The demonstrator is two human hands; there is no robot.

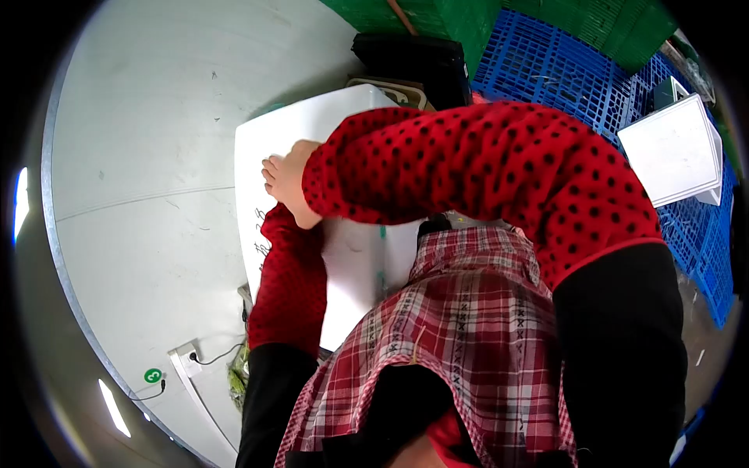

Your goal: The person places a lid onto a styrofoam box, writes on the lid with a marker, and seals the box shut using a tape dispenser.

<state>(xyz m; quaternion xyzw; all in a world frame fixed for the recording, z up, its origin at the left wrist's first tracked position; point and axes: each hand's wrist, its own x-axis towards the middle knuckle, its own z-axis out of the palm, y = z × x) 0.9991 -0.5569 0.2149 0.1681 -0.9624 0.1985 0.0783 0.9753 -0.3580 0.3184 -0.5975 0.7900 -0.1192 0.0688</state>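
Box, white, is located left of center in the frame, near a pale wall. Dark handwriting marks its left part. Right hand is located over the upper left portion of the box, fingers directed toward the left of the frame. Its grip state cannot be determined: the fingertips show, but whether they grasp or only rest is not clear. Left hand cannot be made out; its grip cannot be told. The left sleeve, red with dark spots, rises from lower left and ends just below the right hand. The right sleeve, red with black dots, extends across the frame from the right and covers part of the box.

Plaid apron occupies the lower center. Adjacent items: black crate, top center; green crates, top edge; blue pallet, upper right; white panel, right side, over the pallet; wall socket, lower left, cable attached.
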